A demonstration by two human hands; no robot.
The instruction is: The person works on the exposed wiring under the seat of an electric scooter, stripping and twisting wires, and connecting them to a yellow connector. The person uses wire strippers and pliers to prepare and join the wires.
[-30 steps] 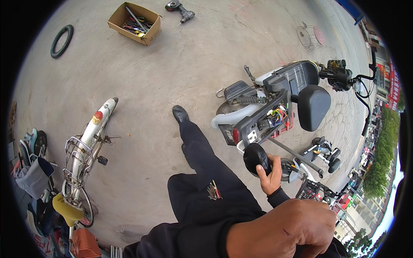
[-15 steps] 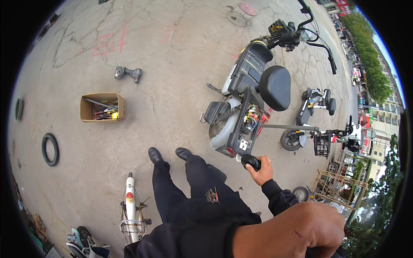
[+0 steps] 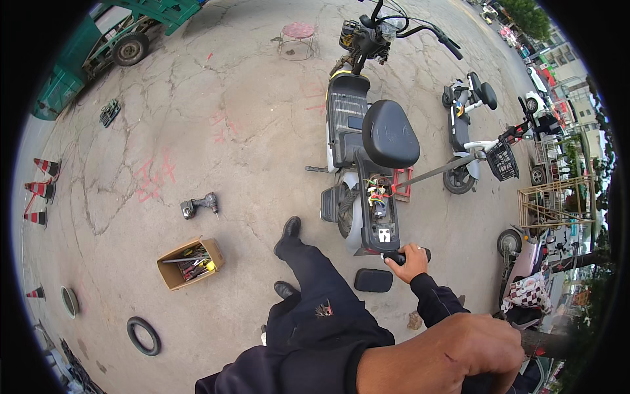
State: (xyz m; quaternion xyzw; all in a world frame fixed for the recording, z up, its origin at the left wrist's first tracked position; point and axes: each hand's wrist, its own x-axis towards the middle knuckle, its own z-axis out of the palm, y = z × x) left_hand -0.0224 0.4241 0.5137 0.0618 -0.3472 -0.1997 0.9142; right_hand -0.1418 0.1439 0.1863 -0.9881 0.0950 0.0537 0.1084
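Electric scooter [image 3: 348, 111] stood right of centre on cracked paving [image 3: 256, 138], front end toward the top of the view, tail nearest the person. Second scooter [image 3: 457, 131], white and grey with black seats, stood to its right, well apart. Metal bar [image 3: 433, 173] ran slantwise from the right side of the first machine toward the second; contact at its far end could not be told. Stool [image 3: 298, 31] with wire legs and a round reddish top stood near the upper edge. Cardboard box [image 3: 216, 255], open, sat to the left of the person's legs. Black rubber ring [image 3: 143, 336] lay flat nearer the lower edge. Scooter seat [image 3: 392, 133], broad and black, was mounted ahead of the tail. Black rectangular pad [image 3: 374, 280] lay on the paving just behind the tail.

Cordless drill [image 3: 200, 205] lay on its side beyond the box. Left hand [image 3: 482, 341] was bent close beneath the camera, fingers hidden; opening and contents could not be told. Right hand [image 3: 409, 262] was closed around a rounded black piece [image 3: 426, 254] at the scooter's tail end, thumb at the left, fingers over the top; attachment unclear. Hand tools [image 3: 193, 262] lay jumbled inside the box. Coloured wires [image 3: 378, 192] showed in the uncovered tail compartment.
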